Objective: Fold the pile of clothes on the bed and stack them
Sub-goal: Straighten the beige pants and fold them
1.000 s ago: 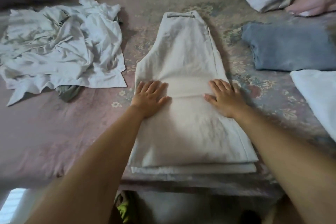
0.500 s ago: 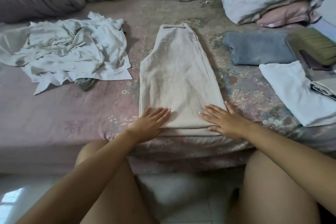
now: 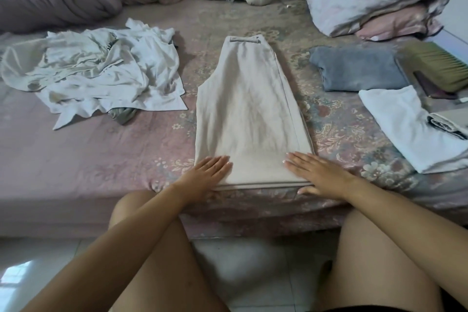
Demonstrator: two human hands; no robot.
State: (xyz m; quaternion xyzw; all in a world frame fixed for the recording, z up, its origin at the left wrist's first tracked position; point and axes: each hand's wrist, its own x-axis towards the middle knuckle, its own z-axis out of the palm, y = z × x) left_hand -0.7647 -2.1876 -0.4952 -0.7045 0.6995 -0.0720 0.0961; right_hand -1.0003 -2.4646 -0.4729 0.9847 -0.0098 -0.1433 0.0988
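The trousers' [image 3: 249,119] six-o'clock hem is pressed flat by the left hand [image 3: 206,175] and right hand [image 3: 316,175], fingers straight, nothing gripped.

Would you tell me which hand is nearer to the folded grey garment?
Right. The right hand rests on the beige trousers' near right corner, below the grey garment; the left hand lies across the trousers.

Both hands, left hand [image 3: 206,175] and right hand [image 3: 316,176], press beige trousers [image 3: 249,114] (fingers flat).

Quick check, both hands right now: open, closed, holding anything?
Left hand: open, flat on the beige trousers.
Right hand: open, flat on the trousers' near hem.
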